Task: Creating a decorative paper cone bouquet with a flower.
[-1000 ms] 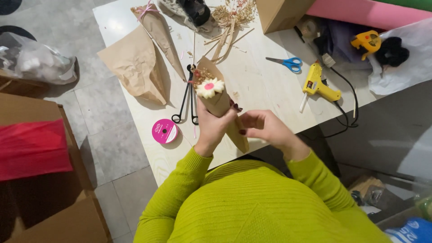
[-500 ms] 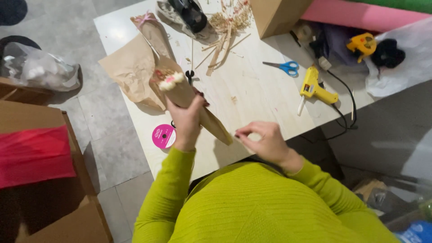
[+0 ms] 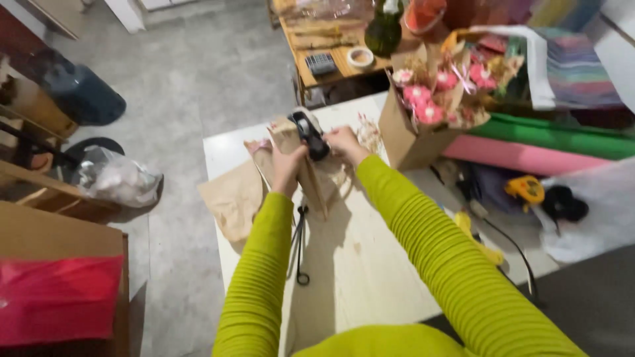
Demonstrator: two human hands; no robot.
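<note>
Both arms in lime-green sleeves reach to the far end of the pale table (image 3: 370,264). My left hand (image 3: 288,166) grips a brown paper cone (image 3: 316,188) and holds it upright above the table. My right hand (image 3: 345,143) is closed on a black stapler (image 3: 309,134) that sits at the cone's top edge. The two hands are close together on either side of the cone. What is inside the cone is hidden.
A loose brown paper sheet (image 3: 231,198) and black tongs (image 3: 301,248) lie on the table. A cardboard box of pink flower bouquets (image 3: 430,109) stands right of my hands. A yellow glue gun (image 3: 477,233), pink roll (image 3: 529,158) and plastic bag (image 3: 116,177) are around.
My view has tilted up towards the far end of the table. The left hand carried the cone forward, away from me. The right hand left the near edge and now holds a stapler.
</note>
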